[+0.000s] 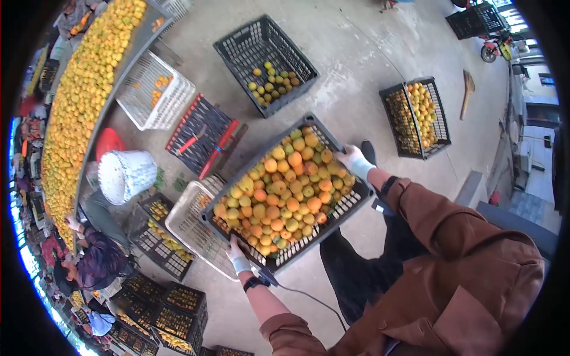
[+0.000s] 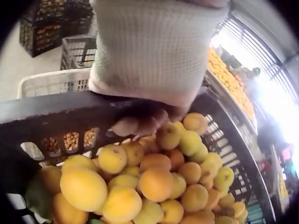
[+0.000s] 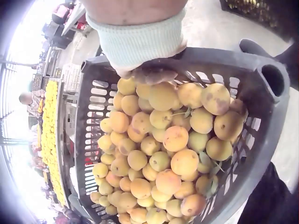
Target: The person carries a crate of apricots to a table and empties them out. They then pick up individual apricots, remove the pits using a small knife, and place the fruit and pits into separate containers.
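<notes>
The black crate (image 1: 347, 204) full of yellow-orange fruit (image 1: 285, 190) is held above the concrete floor (image 1: 368, 53), tilted, in front of the person. The left hand (image 1: 236, 252), in a white glove, grips the near rim; in the left wrist view its fingers (image 2: 140, 125) curl over the rim edge and touch the fruit inside. The right hand (image 1: 353, 159), also gloved, holds the far rim, with the fingertips (image 3: 152, 74) hooked over the edge.

Just beside and partly under the crate sits a white crate (image 1: 190, 228); whether they touch I cannot tell. On the left stands a long table of fruit (image 1: 77, 101) with a person in a white hat (image 1: 126, 175) near it. Dark crates (image 1: 172, 308) are stacked at lower left. Ahead, another black crate (image 1: 264, 59) with a few fruit, and a double crate (image 1: 415, 118) at right, are well apart, with bare floor between them.

The underside of the held crate is hidden.
</notes>
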Demonstrator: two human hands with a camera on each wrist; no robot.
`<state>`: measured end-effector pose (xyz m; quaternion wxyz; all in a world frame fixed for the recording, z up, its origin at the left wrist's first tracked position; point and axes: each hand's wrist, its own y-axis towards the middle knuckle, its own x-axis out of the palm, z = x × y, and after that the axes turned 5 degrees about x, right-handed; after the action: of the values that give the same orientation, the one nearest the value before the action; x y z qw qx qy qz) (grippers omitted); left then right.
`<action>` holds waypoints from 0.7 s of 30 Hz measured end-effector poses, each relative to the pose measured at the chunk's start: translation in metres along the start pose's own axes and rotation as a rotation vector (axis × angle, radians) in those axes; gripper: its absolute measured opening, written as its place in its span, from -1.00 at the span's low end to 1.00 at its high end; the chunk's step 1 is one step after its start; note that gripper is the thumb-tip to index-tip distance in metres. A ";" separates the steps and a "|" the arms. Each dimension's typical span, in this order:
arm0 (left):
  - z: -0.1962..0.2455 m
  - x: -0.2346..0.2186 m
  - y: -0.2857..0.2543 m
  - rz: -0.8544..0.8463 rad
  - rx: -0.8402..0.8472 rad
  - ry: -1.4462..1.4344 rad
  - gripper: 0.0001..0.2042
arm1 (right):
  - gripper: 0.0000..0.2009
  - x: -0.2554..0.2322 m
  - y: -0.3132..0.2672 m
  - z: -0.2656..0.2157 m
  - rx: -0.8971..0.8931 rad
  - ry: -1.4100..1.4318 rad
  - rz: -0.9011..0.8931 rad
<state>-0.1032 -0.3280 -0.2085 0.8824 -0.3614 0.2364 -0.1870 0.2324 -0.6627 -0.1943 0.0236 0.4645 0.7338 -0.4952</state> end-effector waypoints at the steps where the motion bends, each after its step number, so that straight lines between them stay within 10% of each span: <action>1: 0.004 0.000 -0.001 -0.010 -0.071 0.000 -0.64 | -0.60 -0.001 0.005 -0.003 0.048 -0.038 -0.023; 5: -0.060 -0.019 0.037 0.169 0.091 0.011 -0.63 | -0.54 0.011 0.013 0.002 -0.018 0.090 0.059; 6: -0.025 0.015 -0.005 0.199 0.106 -0.298 -0.60 | -0.53 0.007 0.027 0.017 -0.106 0.100 0.038; 8: 0.009 0.013 -0.054 0.203 -0.014 0.070 -0.61 | -0.51 -0.015 0.039 0.022 -0.006 0.126 -0.026; 10: 0.013 0.048 -0.110 0.265 0.222 -0.159 -0.76 | -0.47 -0.048 0.055 0.026 0.125 0.164 -0.074; 13: 0.059 0.081 -0.192 0.246 0.090 -0.085 -0.70 | -0.48 -0.078 0.082 0.067 0.121 0.227 -0.143; 21: 0.119 0.194 -0.291 0.197 -0.084 -0.139 -0.73 | -0.61 -0.315 0.050 -0.001 0.118 0.036 -0.067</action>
<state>0.0745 -0.5547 0.0227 0.8947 -0.3853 0.2167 -0.0637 0.4467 -0.8659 -0.0730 -0.0337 0.4492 0.7187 -0.5296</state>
